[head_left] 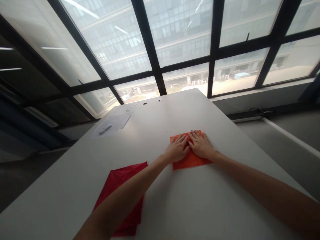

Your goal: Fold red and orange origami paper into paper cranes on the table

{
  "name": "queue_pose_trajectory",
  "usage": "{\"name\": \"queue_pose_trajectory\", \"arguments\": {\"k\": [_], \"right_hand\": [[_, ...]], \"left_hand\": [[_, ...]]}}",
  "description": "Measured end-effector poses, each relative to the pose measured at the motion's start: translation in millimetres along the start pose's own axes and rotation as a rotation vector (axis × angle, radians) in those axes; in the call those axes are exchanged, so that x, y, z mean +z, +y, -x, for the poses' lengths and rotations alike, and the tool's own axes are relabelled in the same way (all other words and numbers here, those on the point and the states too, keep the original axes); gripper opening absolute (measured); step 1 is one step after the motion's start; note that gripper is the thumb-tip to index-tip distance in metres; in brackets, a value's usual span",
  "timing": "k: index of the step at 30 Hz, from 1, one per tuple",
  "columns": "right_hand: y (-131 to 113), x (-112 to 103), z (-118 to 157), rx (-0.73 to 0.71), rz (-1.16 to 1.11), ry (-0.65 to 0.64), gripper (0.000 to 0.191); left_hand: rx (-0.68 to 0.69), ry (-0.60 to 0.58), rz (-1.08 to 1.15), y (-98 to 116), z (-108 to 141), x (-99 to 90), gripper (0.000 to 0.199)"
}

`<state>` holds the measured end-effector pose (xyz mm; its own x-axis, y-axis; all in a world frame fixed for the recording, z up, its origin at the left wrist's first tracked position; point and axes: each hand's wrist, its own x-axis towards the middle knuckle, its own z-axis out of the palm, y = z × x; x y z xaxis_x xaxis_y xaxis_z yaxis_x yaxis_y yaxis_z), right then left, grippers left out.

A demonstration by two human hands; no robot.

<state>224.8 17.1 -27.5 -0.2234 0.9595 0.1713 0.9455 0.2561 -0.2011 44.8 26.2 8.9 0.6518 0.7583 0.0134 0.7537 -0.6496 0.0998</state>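
An orange sheet (191, 160), thin like cloth or paper, lies on the white table in front of me. My left hand (177, 149) rests flat on its left part, fingers stretched out. Beside it my right hand (200, 144) presses flat on the right part, with the fingers spread; the two thumbs nearly meet in the middle. Both palms hide much of the sheet's upper half. Under my left forearm a dark red sheet (120, 176) lies on the table, partly covered from view by the arm.
White papers (115, 120) lie at the table's far left, with a grey pen-like object (105, 129) on them. Two small holes (145, 103) are near the far end of the white table (160, 200). Dark-framed windows (182, 65) stand behind it.
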Motion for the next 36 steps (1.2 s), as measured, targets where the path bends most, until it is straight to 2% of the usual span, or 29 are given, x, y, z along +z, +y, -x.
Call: {"name": "queue_pose_trajectory", "arguments": {"k": [3, 6, 13, 15, 17, 18, 20, 22, 24, 28, 33, 36], "right_hand": [[0, 2, -1, 0.031, -0.016, -0.003, 0.062], [3, 1, -4, 0.024, -0.042, -0.027, 0.063], [30, -4, -11, 0.096, -0.013, -0.025, 0.061], [35, -10, -13, 0.166, -0.003, 0.030, 0.060], [35, -17, -12, 0.210, -0.001, 0.142, 0.057], [32, -20, -11, 0.184, -0.003, 0.211, 0.055], [23, -24, -9, 0.026, -0.031, 0.292, 0.053], [13, -22, -6, -0.189, -0.081, 0.207, 0.053], [7, -16, -3, -0.288, -0.110, 0.078, 0.056], [14, -8, -2, -0.257, -0.095, -0.049, 0.064], [30, -13, -4, -0.153, -0.076, -0.077, 0.072], [32, -16, -3, -0.144, -0.081, -0.091, 0.075]], "left_hand": [[0.032, -0.002, -0.020, 0, 6, 8.9, 0.068], [0.018, 0.003, -0.037, -8, 15, 9.3, 0.075], [-0.010, 0.026, -0.030, -11, 16, 6.9, 0.077], [-0.026, 0.033, -0.021, -10, 16, 7.5, 0.077], [-0.032, 0.040, -0.015, -9, 15, 7.4, 0.077], [-0.032, 0.042, -0.015, -8, 16, 7.1, 0.077], [-0.029, 0.037, -0.019, -7, 16, 6.4, 0.077], [-0.027, 0.028, -0.022, -7, 16, 6.0, 0.078], [-0.028, 0.021, -0.017, -9, 16, 5.7, 0.079], [-0.045, -0.022, 0.001, -16, 15, 4.4, 0.077], [-0.080, -0.033, -0.002, -23, 13, 2.9, 0.081], [-0.097, 0.003, 0.004, -27, 12, 3.9, 0.080]]}}
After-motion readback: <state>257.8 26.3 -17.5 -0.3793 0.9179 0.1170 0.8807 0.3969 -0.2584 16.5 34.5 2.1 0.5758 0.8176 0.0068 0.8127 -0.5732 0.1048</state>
